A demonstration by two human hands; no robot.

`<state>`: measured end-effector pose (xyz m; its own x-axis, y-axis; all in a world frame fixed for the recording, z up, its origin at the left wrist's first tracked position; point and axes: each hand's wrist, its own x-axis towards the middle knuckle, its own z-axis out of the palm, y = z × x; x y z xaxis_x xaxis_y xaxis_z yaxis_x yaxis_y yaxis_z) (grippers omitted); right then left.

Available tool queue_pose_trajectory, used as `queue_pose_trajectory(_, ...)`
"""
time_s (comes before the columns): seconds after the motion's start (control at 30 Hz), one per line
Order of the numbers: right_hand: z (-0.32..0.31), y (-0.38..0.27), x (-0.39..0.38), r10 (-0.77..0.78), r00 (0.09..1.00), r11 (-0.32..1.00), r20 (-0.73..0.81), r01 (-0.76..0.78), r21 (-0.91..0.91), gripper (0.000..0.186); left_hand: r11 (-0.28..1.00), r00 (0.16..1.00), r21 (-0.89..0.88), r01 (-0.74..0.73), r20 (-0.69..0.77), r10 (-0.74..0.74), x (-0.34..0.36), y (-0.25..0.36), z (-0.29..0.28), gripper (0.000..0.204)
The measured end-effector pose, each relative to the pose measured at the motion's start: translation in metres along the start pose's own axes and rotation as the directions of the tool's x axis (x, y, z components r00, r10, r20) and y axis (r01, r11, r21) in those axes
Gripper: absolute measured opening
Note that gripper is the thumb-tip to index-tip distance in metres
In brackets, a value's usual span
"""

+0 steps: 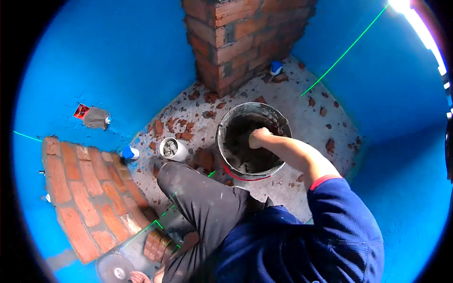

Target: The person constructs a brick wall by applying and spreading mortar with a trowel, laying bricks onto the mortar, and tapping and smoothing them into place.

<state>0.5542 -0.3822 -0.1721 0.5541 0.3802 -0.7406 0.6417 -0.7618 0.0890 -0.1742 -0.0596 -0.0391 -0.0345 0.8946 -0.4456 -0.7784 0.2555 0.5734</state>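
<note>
While right hand (258, 137) dips clenched into bucket (253, 140), left hand (141, 277) is cut off, grip prob. unreadable.

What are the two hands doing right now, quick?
Right hand: reaching down into the bucket of mortar; whether it grips anything cannot be told.
Left hand: only partly in view at the lower edge beside a round disc; state cannot be told.

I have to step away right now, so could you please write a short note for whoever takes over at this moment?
Right hand: inside the bucket of grey mortar; whether it grips anything cannot be told.
Left hand: at the lower edge by a round grey disc, mostly cut off.
Low brick wall on the left: several courses laid.
Brick column stands in the corner.
Brick fragments and a white pipe stub lie on the floor.
Left: wall top not yet mortared.
</note>
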Motion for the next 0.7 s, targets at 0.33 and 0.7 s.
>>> queue_pose_trajectory(0.33,-0.008,-0.048,0.028,-0.252,0.959,0.960,0.129,0.264,-0.092,0.032,0.939,0.975,0.266,-0.219,0.096,0.201,0.062,0.044,-0.070,0.022)
queue_pose_trajectory(0.7,-0.043,0.038,-0.031,-0.312,0.941,0.936,0.130,0.281,0.213,0.032,0.783,0.910,0.468,-0.410,0.276,0.310,0.092,0.048,-0.057,0.009)
